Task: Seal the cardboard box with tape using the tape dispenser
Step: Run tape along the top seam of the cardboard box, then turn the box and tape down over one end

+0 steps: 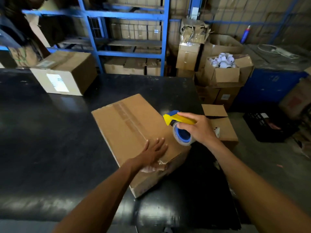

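Long brown cardboard box [134,132] lying flat on the shiny black table [50,132], turned a bit sideways, flaps closed on top

Left hand [154,151] spread wide and pressed flat on the near end of the box top, fingers apart, right by the middle seam [131,122]

Right hand [199,127] wrapped tight around the yellow and blue tape dispenser [178,125] with its clear tape roll, held up just beside the right edge of the box, near the other hand

Some crinkly clear tape [161,163] already stuck over the near end of the box, under the wrist

Older tape marks running along the seam toward the far end

Probably about to lay a new strip down the seam

To do it well:
- keep the flat hand pushing down so the flaps stay shut and the box stays put
- bring the dispenser to the near end, right over the seam
- press down and pull straight along the seam to the far end
- keep fingers away from the sharp cutter

Another taped cardboard box [65,73] resting far back on the table, well apart
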### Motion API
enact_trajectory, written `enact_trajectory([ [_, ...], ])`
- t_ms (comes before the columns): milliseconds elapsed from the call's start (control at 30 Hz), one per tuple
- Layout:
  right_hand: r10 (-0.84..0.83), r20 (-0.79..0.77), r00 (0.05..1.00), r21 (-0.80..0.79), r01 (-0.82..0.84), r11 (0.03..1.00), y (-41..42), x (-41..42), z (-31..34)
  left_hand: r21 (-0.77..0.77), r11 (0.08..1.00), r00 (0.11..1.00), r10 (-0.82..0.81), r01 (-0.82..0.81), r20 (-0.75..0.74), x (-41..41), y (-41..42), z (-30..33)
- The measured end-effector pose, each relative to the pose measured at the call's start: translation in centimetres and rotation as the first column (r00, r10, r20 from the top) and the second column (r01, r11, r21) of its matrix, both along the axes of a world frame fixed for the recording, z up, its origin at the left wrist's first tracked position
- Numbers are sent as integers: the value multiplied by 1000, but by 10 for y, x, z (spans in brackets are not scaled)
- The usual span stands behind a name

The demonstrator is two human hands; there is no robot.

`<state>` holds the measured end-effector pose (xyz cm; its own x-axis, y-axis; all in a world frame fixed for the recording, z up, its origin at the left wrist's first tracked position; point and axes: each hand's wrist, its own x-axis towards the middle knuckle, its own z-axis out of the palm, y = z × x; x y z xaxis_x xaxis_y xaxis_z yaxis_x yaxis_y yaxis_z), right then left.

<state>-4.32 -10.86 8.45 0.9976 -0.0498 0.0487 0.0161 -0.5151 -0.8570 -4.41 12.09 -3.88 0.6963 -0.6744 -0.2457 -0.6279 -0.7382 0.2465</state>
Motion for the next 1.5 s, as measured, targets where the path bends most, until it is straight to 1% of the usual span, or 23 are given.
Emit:
enact_trajectory([
  [100, 40, -7, 999, 3, -40, 999, 32, -12, 2, 87, 993, 992, -77, 86, -97, -8, 31, 20],
  [267, 114, -38, 993, 3, -114, 993, 68, -38, 0, 131, 984, 975, -91, 120, -203, -7, 52, 31],
  [333, 114, -48, 992, 9, -114, 993, 75, -47, -3, 159, 975, 970, -119, 155, -211, -6, 60, 37],
  [467, 66, -39, 997, 63, -64, 996, 80, -61, -7, 201, 968, 972, -105, 148, -211, -7, 69, 48],
  [600, 29, -48, 998, 82, -25, 996, 80, -74, -12, 255, 929, 962, -246, 269, -118, -4, 70, 39],
  [700, 14, -44, 999, 101, -9, 995, 77, -81, -13, 225, 929, 955, -282, 295, -88, -2, 73, 34],
  [767, 0, -45, 999, 109, 5, 994, 75, -86, -13, 185, 941, 959, -273, 282, -74, -2, 75, 25],
  [800, -4, -50, 999, 118, 10, 993, 74, -91, -13, 100, 969, 971, -213, 224, -111, -4, 76, 22],
  [833, -2, -53, 999, 136, 9, 991, 72, -96, -12, -33, 993, 975, -117, 113, -191, -9, 77, 21],
  [867, 5, -50, 999, 157, 3, 988, 70, -102, -11, -214, 974, 945, 1, -75, -327, -17, 78, 25],
  [900, 12, -40, 999, 172, -5, 985, 67, -109, -10, -396, 865, 858, 74, -309, -507, -27, 77, 33],
  [933, 16, -17, 1000, 180, -13, 984, 64, -116, -9, -515, 671, 733, 64, -534, -677, -38, 76, 41],
  [967, 18, 23, 1000, 179, -22, 984, 62, -124, -9, -541, 436, 600, -5, -719, -800, -47, 76, 49],
  [1000, 24, 83, 996, 165, -38, 986, 59, -131, -9, -473, 242, 461, -111, -847, -881, -54, 79, 59],
  [1033, 39, 153, 988, 127, -59, 990, 58, -135, -11, -376, 118, 344, -226, -919, -911, -59, 83, 68],
  [1067, 73, 215, 974, 66, -88, 994, 58, -137, -14, -285, 60, 252, -321, -957, -913, -61, 88, 72],
  [1100, 118, 265, 957, -16, -118, 993, 60, -138, -18, -230, 48, 195, -385, -972, -902, -64, 93, 80],
  [1133, 175, 300, 938, -113, -147, 983, 63, -137, -23, -209, 63, 166, -410, -976, -897, -67, 96, 87],
  [1200, 272, 310, 911, -268, -191, 944, 72, -134, -35, -213, 97, 155, -411, -972, -898, -72, 100, 95],
  [1267, 289, 301, 909, -279, -206, 938, 80, -132, -43, -211, 80, 169, -362, -974, -917, -74, 103, 100],
  [1333, 308, 320, 896, -277, -223, 935, 85, -130, -46, -174, -5, 166, -323, -985, -932, -74, 110, 102],
  [1400, 342, 344, 875, -292, -247, 924, 92, -128, -44, -132, -54, 142, -281, -990, -949, -76, 116, 101],
  [1500, 366, 373, 852, -274, -276, 921, 109, -126, -40, -81, -82, 98, -230, -993, -968, -78, 117, 92],
])
